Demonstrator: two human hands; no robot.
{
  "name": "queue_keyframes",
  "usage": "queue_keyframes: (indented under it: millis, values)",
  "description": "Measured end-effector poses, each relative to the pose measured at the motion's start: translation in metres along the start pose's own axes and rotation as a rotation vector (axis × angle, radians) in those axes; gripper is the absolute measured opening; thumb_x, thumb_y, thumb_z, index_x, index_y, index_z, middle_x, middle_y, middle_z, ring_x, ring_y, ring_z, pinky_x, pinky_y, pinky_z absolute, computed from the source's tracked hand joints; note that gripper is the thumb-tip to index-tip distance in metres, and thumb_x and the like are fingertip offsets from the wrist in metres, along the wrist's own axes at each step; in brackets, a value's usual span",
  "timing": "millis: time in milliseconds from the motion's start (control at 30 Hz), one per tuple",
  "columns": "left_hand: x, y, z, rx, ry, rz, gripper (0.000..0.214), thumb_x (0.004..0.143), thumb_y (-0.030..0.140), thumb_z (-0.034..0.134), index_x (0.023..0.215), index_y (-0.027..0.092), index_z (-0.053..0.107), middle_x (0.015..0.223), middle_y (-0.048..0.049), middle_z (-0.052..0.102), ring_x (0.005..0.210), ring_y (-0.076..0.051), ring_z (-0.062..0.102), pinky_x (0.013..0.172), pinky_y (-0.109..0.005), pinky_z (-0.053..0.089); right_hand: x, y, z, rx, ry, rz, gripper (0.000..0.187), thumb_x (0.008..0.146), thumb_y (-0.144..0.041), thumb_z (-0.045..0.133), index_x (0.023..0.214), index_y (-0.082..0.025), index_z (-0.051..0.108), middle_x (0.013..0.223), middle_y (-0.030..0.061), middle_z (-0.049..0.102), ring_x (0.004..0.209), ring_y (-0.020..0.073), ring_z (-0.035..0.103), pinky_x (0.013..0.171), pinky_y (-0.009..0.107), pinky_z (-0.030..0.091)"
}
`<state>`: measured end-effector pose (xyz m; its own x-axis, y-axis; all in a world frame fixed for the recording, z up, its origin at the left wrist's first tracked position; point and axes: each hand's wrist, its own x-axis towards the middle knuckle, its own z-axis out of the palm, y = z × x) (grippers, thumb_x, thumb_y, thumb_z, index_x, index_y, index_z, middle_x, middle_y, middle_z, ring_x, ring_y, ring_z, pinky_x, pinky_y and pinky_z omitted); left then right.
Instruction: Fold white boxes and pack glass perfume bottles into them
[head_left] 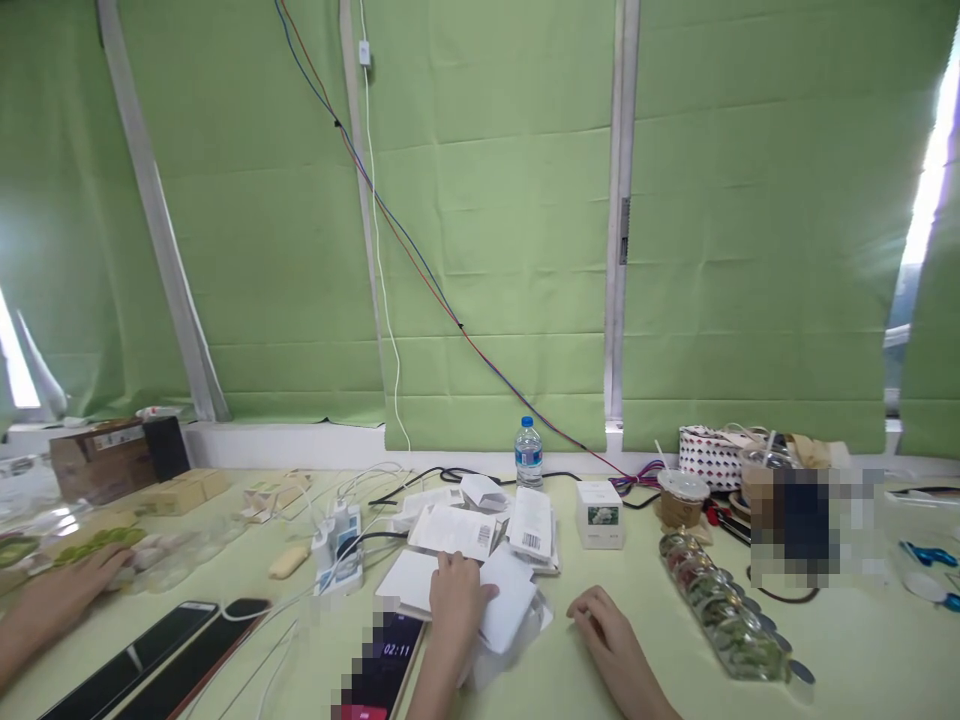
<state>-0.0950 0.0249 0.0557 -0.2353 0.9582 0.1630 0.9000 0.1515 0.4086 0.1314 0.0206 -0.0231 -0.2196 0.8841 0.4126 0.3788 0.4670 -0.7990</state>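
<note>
cardboard box [101,460] stands at the far left, and in front of it another person's hand [90,575] lies over some clear packs with green bits inside. two dark phones [142,645] lie side by side next, then a white power strip [341,555] trailing cables. a third phone [390,655], its screen reading 02:11, lies just beside my left wrist.

my left hand [457,597] is on the pile of flat white boxes [442,530] — fingers bent and together on top, thumb out at the edge of a loose white piece [508,600]. i can't tell whether i'm pinching it. behind the pile a water bottle [529,455] stands upright, and to its right sits a small white box [599,517] with a picture on its front.

my right hand [609,640] rests near the table top, fingers loosely curled and close together — how far they close, i can't tell. right of it runs a slanting row of small clear jars [724,610], with a lidded cup [681,497] behind.
</note>
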Motion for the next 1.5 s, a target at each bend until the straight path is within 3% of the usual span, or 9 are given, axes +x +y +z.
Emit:
queue_keyframes:
  millis: [200,333,433,533,733,1000,1200,1367,1500]
  values:
    - [0.006,-0.018,-0.024,-0.164,-0.156,0.016,0.012,0.076,0.027,0.06,0.079,0.016,0.063,0.088,-0.0071,0.068,0.092,-0.028,0.06,0.076,-0.032,0.041,-0.005,0.003,0.011,0.205,-0.072,0.051,0.044,0.092,-0.053,0.036,0.082,-0.02,0.062,0.073,0.0017,0.061,0.066,0.0167,0.06,0.062,0.027,0.047]
    - [0.003,-0.015,-0.025,-0.425,-0.299,0.121,0.029,0.082,0.044,0.055,0.091,0.018,0.062,0.09,-0.0024,0.07,0.085,-0.023,0.063,0.071,-0.027,0.045,-0.001,0.01,0.019,0.569,-0.109,0.272,0.062,0.08,-0.073,0.043,0.112,-0.021,0.054,0.076,0.0003,0.063,0.034,0.0053,0.039,0.033,0.019,0.023]
    - [-0.004,0.004,-0.007,-0.786,-0.352,0.263,0.04,0.079,0.048,0.061,0.103,0.016,0.062,0.103,-0.0076,0.069,0.096,-0.027,0.061,0.081,-0.031,0.045,0.004,0.009,0.015,0.713,-0.07,0.315,0.065,0.074,-0.072,0.054,0.111,-0.019,0.057,0.066,-0.0017,0.061,0.033,0.0047,0.041,0.033,0.017,0.02]
    - [-0.014,0.028,0.019,-0.88,-0.371,0.335,0.046,0.084,0.051,0.056,0.115,0.018,0.059,0.118,-0.0091,0.065,0.106,-0.029,0.058,0.089,-0.034,0.044,0.008,0.005,-0.001,0.733,0.079,0.371,0.064,0.068,-0.071,0.063,0.102,-0.016,0.063,0.055,-0.0028,0.058,0.043,0.0112,0.051,0.038,0.019,0.034]
    - [-0.036,0.054,0.059,-0.946,-0.422,0.364,0.059,0.089,0.056,0.043,0.134,0.019,0.046,0.117,-0.0112,0.067,0.101,-0.03,0.061,0.091,-0.038,0.042,0.012,0.007,-0.032,0.609,0.325,0.397,0.068,0.069,-0.077,0.054,0.098,-0.017,0.067,0.089,0.0077,0.072,0.088,0.0274,0.064,0.074,0.034,0.052]
    - [-0.04,0.061,0.074,-0.837,-0.428,0.427,0.046,0.092,0.047,0.04,0.114,0.016,0.064,0.082,-0.0063,0.07,0.071,-0.023,0.06,0.063,-0.03,0.045,0.016,0.003,-0.043,0.421,0.294,0.183,0.07,0.077,-0.073,0.046,0.122,-0.021,0.054,0.117,0.0091,0.065,0.107,0.0274,0.059,0.089,0.033,0.048]
    - [-0.042,0.061,0.054,-0.496,-0.219,0.524,0.03,0.083,0.034,0.056,0.107,0.021,0.068,0.1,-0.0093,0.069,0.1,-0.031,0.055,0.089,-0.041,0.04,0.019,0.012,-0.049,0.199,0.178,0.158,0.043,0.085,-0.057,0.043,0.098,-0.02,0.06,0.089,0.0043,0.069,0.08,0.0221,0.064,0.069,0.029,0.052]
    - [-0.016,0.038,0.025,-0.232,-0.075,0.396,0.058,0.076,0.04,0.062,0.129,0.019,0.054,0.132,-0.0137,0.055,0.13,-0.037,0.036,0.108,-0.05,0.023,0.021,0.039,-0.056,-0.053,0.246,0.27,0.03,0.079,-0.048,0.049,0.081,-0.021,0.062,0.072,0.0035,0.065,0.071,0.0247,0.062,0.067,0.035,0.049]
    - [-0.008,0.019,0.014,-0.05,-0.187,0.313,0.097,0.058,0.037,0.075,0.143,0.018,0.034,0.136,-0.0151,0.051,0.128,-0.039,0.037,0.098,-0.049,0.036,0.02,0.041,-0.058,-0.263,0.366,0.23,0.034,0.08,-0.039,0.05,0.103,-0.017,0.061,0.102,0.0148,0.059,0.099,0.0334,0.055,0.089,0.049,0.04]
